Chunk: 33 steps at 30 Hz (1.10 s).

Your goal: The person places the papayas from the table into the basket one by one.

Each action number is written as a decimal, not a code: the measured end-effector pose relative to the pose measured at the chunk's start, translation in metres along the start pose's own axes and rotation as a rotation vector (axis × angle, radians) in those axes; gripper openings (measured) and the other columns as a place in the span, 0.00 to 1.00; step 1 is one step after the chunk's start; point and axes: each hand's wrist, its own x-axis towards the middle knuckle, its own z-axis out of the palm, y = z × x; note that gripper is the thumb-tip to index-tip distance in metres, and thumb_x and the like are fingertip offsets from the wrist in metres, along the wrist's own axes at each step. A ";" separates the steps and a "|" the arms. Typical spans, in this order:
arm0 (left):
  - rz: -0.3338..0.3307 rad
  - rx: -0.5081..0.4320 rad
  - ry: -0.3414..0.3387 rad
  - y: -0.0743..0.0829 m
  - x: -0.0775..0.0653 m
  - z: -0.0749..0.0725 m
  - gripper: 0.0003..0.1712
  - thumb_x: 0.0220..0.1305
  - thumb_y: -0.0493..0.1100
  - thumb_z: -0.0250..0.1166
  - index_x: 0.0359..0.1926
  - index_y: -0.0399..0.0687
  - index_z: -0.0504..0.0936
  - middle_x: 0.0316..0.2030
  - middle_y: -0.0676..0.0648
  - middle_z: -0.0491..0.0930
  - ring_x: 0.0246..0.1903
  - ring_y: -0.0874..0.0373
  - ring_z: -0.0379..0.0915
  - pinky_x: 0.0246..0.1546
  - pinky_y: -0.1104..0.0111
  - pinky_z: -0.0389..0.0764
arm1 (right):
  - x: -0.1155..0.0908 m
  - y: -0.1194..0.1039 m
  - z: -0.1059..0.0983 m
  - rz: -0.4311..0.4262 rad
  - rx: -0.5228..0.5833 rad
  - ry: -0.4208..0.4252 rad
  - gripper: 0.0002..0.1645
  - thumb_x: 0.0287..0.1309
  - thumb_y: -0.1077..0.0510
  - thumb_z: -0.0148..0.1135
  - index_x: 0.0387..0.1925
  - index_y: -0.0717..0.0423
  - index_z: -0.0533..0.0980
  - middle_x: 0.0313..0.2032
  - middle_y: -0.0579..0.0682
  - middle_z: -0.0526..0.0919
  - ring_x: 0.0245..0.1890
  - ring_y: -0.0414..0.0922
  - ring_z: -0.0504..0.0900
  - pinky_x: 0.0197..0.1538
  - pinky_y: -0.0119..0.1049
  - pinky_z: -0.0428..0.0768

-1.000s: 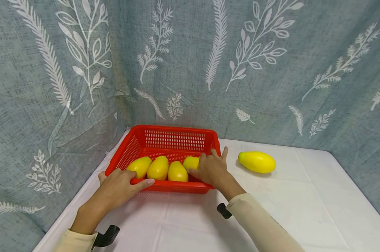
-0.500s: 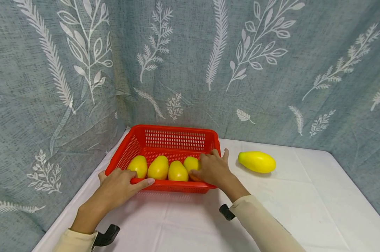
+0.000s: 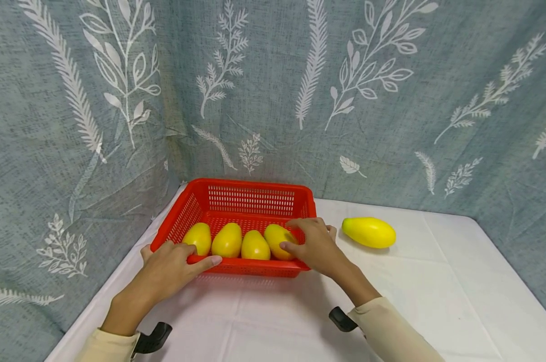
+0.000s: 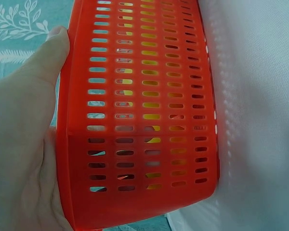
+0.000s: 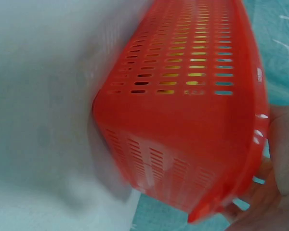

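A red plastic basket (image 3: 254, 197) holds several yellow mangoes (image 3: 226, 241) in a row along its near side. My left hand (image 3: 169, 269) grips the basket's near-left rim, thumb along the outside and fingers over the edge. In the left wrist view that thumb (image 4: 50, 55) lies against the rim. My right hand (image 3: 317, 245) is over the near-right corner, its thumb and index finger loosely spread at the rightmost mango (image 3: 278, 240). In the right wrist view, the right hand (image 5: 274, 192) is beside the rim, with some fingers outside the basket wall.
A yellow papaya with a greenish tip (image 3: 369, 232) lies on the white tablecloth (image 3: 436, 281), right of the basket. Grey-blue curtains with white leaf prints (image 3: 273, 100) stand behind and to the left, close to the basket's back edge.
The rightmost mango has been turned and shows more now. My right hand has drawn back to the right and loosened from it. The leftmost mango shifted more upright; the left hand stayed put.
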 end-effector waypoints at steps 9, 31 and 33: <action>0.003 0.011 0.005 0.000 0.001 0.000 0.40 0.66 0.81 0.58 0.36 0.47 0.85 0.26 0.51 0.73 0.41 0.47 0.75 0.42 0.42 0.58 | -0.029 0.022 -0.027 -0.008 0.136 0.103 0.33 0.64 0.46 0.74 0.66 0.53 0.78 0.65 0.53 0.81 0.67 0.57 0.74 0.69 0.63 0.72; 0.001 0.001 0.005 -0.002 0.000 0.002 0.39 0.66 0.81 0.57 0.31 0.49 0.82 0.25 0.51 0.73 0.41 0.46 0.75 0.43 0.41 0.57 | -0.114 0.100 -0.091 0.151 0.098 0.283 0.36 0.68 0.43 0.73 0.70 0.53 0.74 0.68 0.54 0.78 0.64 0.50 0.77 0.56 0.26 0.73; 0.001 -0.002 0.008 -0.001 0.000 0.002 0.39 0.65 0.81 0.58 0.30 0.50 0.82 0.25 0.51 0.72 0.42 0.46 0.75 0.43 0.41 0.57 | -0.118 0.105 -0.094 0.170 0.093 0.292 0.36 0.68 0.43 0.72 0.71 0.53 0.74 0.68 0.54 0.78 0.63 0.48 0.76 0.56 0.24 0.73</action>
